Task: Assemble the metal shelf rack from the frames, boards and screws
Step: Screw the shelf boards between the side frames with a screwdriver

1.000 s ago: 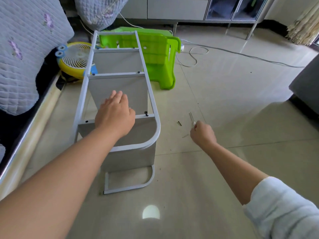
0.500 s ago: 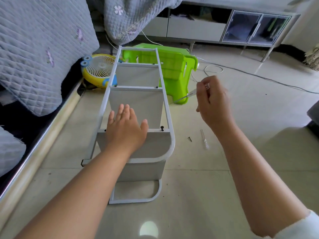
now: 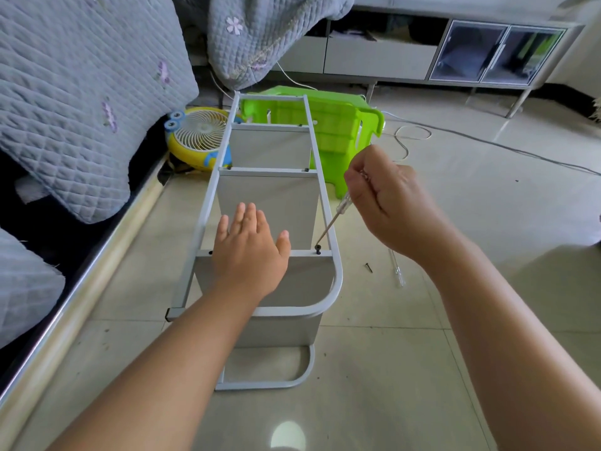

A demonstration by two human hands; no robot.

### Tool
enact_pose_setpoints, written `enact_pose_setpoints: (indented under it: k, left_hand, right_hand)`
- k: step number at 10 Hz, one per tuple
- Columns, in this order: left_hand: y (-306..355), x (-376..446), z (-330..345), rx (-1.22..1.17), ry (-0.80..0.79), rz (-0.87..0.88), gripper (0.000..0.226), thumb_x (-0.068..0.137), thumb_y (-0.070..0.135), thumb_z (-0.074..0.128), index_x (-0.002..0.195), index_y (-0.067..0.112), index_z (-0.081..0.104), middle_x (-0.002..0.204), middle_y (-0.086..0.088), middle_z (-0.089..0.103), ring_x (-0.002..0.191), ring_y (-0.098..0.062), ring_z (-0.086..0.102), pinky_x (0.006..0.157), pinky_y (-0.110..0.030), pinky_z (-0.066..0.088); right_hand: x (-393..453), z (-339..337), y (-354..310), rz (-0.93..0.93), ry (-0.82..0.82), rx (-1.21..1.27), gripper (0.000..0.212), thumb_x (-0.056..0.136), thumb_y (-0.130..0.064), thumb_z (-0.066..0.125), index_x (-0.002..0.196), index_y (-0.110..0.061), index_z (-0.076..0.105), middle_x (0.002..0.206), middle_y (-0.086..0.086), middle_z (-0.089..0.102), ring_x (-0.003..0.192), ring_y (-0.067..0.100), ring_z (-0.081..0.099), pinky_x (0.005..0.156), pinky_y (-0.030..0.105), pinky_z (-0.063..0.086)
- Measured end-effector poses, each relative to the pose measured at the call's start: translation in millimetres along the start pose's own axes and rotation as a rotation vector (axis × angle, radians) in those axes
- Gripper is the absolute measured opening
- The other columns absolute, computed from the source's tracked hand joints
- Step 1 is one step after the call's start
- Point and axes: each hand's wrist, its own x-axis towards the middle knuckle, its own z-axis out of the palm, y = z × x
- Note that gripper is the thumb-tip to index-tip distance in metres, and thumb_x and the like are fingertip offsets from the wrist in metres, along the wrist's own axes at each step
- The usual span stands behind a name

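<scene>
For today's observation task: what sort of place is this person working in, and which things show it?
Most likely a room in a home, perhaps a living room: a low cabinet with glass doors by the wall, quilted covers draped beside it, and a small fan on the tiled floor.

Left hand (image 3: pixel 248 255) flat (fingers straight); right hand (image 3: pixel 387 203) curled, gripping.

no readable text, labels, brands or numbers on anything in view

Stool (image 3: pixel 338 125) behind rack (image 3: pixel 270 255); loose screw (image 3: pixel 368 267) on floor (image 3: pixel 422 369) right.
</scene>
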Motion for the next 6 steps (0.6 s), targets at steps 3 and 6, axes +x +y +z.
enact_pose_setpoints:
  k: [3,6]
  left_hand:
    - [-1.0,-2.6,-0.7,-0.002,-0.014,0.002,0.06,0.099,0.04,0.015,0.148,0.006,0.007,0.157,-0.007,0.001,0.145,-0.018,-0.004,0.116,-0.035,-0.005]
    - [-0.5,-3.8,-0.3,-0.01,-0.018,-0.004,0.061,0.099,0.04,0.015,0.149,0.007,0.006,0.157,-0.007,-0.001,0.145,-0.017,-0.005,0.116,-0.035,-0.005]
  right_hand:
    - [-0.8,-4.8,-2.0,0.06,-0.081,-0.048,0.028,0.091,-0.026,0.037,0.086,-0.002,0.05,0.048,-0.022,0.031,0.05,-0.011,0.045,0.049,0.023,0.02]
    - [0.8,-5.4,-15.6,0.091,-0.124,-0.083,0.024,0.089,-0.024,0.039,0.085,-0.003,0.051,0.041,-0.019,0.026,0.047,-0.01,0.045,0.047,0.008,0.031]
